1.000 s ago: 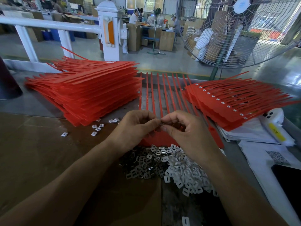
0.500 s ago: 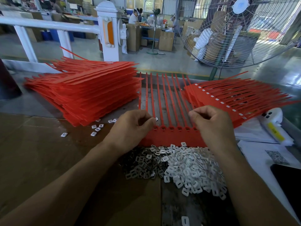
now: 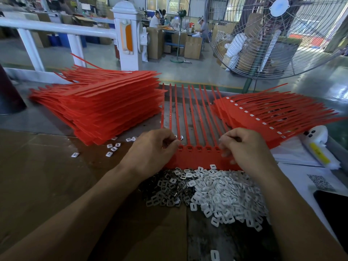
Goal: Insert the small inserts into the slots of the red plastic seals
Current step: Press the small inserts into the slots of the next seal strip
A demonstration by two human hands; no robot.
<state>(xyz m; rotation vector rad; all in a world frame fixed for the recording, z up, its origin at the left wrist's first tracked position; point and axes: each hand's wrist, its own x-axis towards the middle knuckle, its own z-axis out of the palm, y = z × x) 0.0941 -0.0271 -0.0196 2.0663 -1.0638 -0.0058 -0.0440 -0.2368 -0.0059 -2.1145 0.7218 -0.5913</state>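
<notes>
At the upper left of the frame lies a tall stack [image 3: 105,110] of red seals, thin, light and springy by the look of them; loose inserts [image 3: 113,147] sit just below its near corner. At centre the left hand [image 3: 150,149] has its fingers curled at the left end of one seal strip [image 3: 197,157], seemingly pinching an insert at a slot, though the insert itself is hidden. The strip lies flat, its tails pointing up the frame; it should flex easily, so the solid header band is the place to hold it. Below it spreads a pile [image 3: 222,194] of small, slippery-looking white and metal inserts, best pinched singly by the edges. The right hand [image 3: 244,147], well apart from the left, presses curled fingers on the strip's right end; the filled stack [image 3: 273,117] lies at the right.
</notes>
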